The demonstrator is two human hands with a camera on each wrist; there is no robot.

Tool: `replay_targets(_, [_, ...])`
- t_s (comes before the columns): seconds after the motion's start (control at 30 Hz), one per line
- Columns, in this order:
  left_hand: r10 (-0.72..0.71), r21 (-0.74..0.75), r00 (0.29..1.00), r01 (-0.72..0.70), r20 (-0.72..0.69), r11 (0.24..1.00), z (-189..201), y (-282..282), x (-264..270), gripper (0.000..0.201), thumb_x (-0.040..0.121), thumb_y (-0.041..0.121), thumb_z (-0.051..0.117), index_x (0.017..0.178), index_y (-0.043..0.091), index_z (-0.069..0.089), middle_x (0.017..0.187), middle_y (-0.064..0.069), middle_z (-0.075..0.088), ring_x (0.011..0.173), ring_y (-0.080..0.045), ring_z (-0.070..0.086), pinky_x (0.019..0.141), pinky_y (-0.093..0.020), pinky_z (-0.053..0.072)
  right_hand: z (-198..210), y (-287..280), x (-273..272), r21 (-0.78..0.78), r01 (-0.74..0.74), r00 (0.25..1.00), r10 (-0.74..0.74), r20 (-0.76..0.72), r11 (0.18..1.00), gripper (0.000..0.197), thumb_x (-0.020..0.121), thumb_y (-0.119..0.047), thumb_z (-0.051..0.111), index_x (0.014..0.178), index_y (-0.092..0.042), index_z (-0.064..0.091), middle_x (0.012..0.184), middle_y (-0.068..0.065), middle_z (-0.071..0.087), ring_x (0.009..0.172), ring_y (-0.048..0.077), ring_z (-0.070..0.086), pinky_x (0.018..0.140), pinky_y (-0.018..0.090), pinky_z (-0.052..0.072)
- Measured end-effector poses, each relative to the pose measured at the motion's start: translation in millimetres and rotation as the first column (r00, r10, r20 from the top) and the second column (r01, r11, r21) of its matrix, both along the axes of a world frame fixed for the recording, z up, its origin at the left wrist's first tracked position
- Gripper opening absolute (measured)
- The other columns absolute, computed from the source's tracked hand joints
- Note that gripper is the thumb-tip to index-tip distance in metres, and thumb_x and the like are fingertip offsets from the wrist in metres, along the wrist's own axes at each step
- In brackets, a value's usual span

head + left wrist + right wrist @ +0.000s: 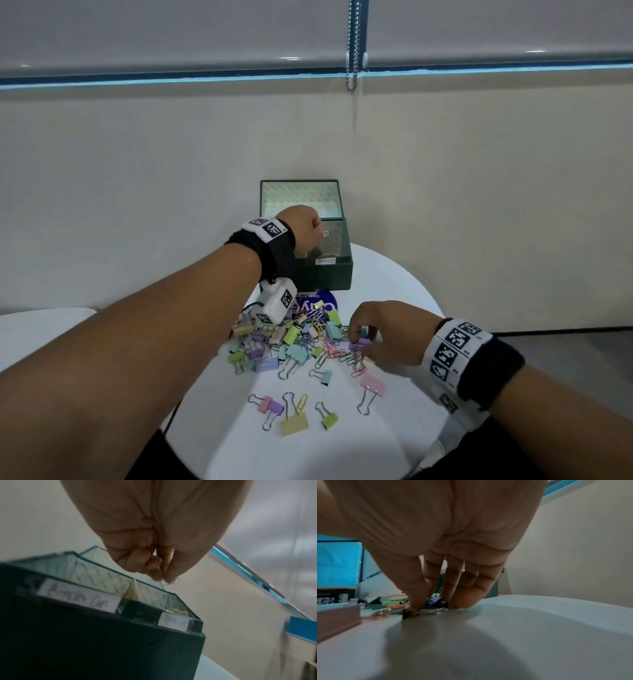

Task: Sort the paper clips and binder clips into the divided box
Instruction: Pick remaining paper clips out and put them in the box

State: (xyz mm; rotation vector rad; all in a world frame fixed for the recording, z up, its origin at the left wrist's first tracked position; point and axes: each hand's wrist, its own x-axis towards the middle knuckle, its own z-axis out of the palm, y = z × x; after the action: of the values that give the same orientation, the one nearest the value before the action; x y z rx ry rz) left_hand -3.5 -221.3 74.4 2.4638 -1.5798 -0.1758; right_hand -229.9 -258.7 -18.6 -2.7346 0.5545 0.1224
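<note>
A dark green divided box (323,270) stands at the far side of the round white table, its lid raised behind it. My left hand (317,228) hovers over the box and pinches a thin wire paper clip (324,234) between thumb and fingertips. The left wrist view shows that hand (163,578) curled above the box's divider (134,588), with the paper clip (171,583) at its tips. My right hand (359,337) is down at the right edge of the pile of pastel clips (291,339). There its thumb and fingers (453,588) pinch a purple binder clip (435,601).
Two handwritten labels (78,596) mark the box's front rim. Loose binder clips lie nearer me: yellow (294,423), green (329,419), pink (372,383) and purple (275,407). A blue round sticker (318,305) lies between box and pile. A wall stands close behind the table (387,284).
</note>
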Motion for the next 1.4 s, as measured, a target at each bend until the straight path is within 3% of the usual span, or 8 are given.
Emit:
replay_targets(0.17, [0.038,0.021,0.999,-0.037,-0.033,0.999,-6.1,-18.9,-4.4,0.023,0.099,0.018,0.054,0.11,0.007,0.071,0.113,-0.011,0.07,0.092,-0.024,0.06,0.08,-0.027,0.046,-0.5,-0.3,0.2,0.055,0.01,1.0,-0.01,0.006,0.998,0.038,0.091,-0.027,0.063,0.121,-0.051,0.06,0.115,-0.023,0.058,0.101,0.008,0.06,0.091,0.03,0.053])
replay_targets(0.33, [-0.057,0.01,0.989,0.059,-0.134,0.998,-5.5,-1.8,-3.4,0.052,0.091,-0.002,0.052,0.132,0.029,0.062,0.125,-0.001,0.064,0.099,-0.021,0.065,0.087,-0.036,0.057,3.5,1.4,-0.2,0.062,0.052,0.998,-0.053,0.027,0.997,0.02,0.086,-0.017,0.06,0.092,-0.035,0.055,0.1,-0.012,0.059,0.084,0.013,0.059,0.077,0.032,0.055])
replay_targets(0.43, [-0.206,-0.084,0.976,0.211,0.065,0.974,3.4,29.7,-21.0,0.037,0.096,0.011,0.054,0.124,0.032,0.068,0.116,0.008,0.061,0.095,-0.009,0.056,0.086,-0.029,0.049,4.0,-2.4,-3.3,0.073,0.132,0.988,-0.137,0.077,0.989,0.013,0.082,-0.016,0.054,0.085,-0.026,0.046,0.089,-0.007,0.062,0.079,0.02,0.059,0.067,0.035,0.051])
replay_targets(0.6, [-0.554,0.284,0.833,0.535,-0.017,0.796,-18.8,100.3,-59.2,0.023,0.093,0.036,0.065,0.115,0.041,0.069,0.09,0.028,0.059,0.077,0.008,0.056,0.073,-0.014,0.046,4.3,-12.3,-6.8,0.066,0.248,0.967,-0.251,0.042,0.967,0.017,0.082,-0.022,0.061,0.091,-0.028,0.049,0.1,-0.009,0.058,0.083,0.018,0.06,0.076,0.037,0.055])
replay_targets(0.83, [-0.755,0.446,0.656,0.675,0.004,0.588,-63.3,138.2,-71.9,0.036,0.1,0.04,0.054,0.136,0.041,0.057,0.118,0.012,0.058,0.106,-0.011,0.057,0.078,-0.025,0.04,7.4,3.3,2.1,-0.043,0.095,0.993,-0.091,0.068,0.995,0.01,0.078,-0.039,0.066,0.084,-0.031,0.065,0.091,-0.016,0.063,0.087,0.012,0.061,0.078,0.031,0.054])
replay_targets(0.97, [-0.752,0.396,0.659,0.684,0.026,0.613,-69.4,138.6,-72.2,0.032,0.101,0.038,0.052,0.131,0.037,0.063,0.114,0.011,0.061,0.104,-0.011,0.058,0.078,-0.024,0.041,3.4,10.2,6.8,-0.007,0.029,0.997,-0.029,-0.065,1.0,0.048,0.056,-0.071,0.073,0.094,-0.043,0.069,0.097,-0.024,0.064,0.093,0.004,0.061,0.083,0.032,0.053])
replay_targets(1.2, [-0.637,0.345,0.769,0.613,-0.053,0.711,-76.8,143.2,-58.4,0.014,0.097,0.035,0.054,0.1,0.034,0.068,0.099,0.015,0.064,0.087,-0.008,0.063,0.077,-0.029,0.052,4.8,14.4,8.2,0.051,-0.044,0.998,0.047,-0.052,0.998,0.007,0.085,-0.032,0.074,0.091,-0.032,0.074,0.09,-0.018,0.07,0.085,0.003,0.063,0.084,0.03,0.055])
replay_targets(1.4, [-0.512,0.251,0.857,0.508,-0.053,0.824,-60.6,143.1,-36.6,0.01,0.092,0.032,0.062,0.097,0.032,0.071,0.095,0.017,0.066,0.084,-0.004,0.058,0.08,-0.029,0.051,-0.9,18.9,8.9,-0.017,-0.075,0.997,0.076,0.02,0.997,0.014,0.084,-0.018,0.058,0.077,-0.03,0.061,0.072,-0.014,0.063,0.064,0.001,0.053,0.067,0.025,0.048])
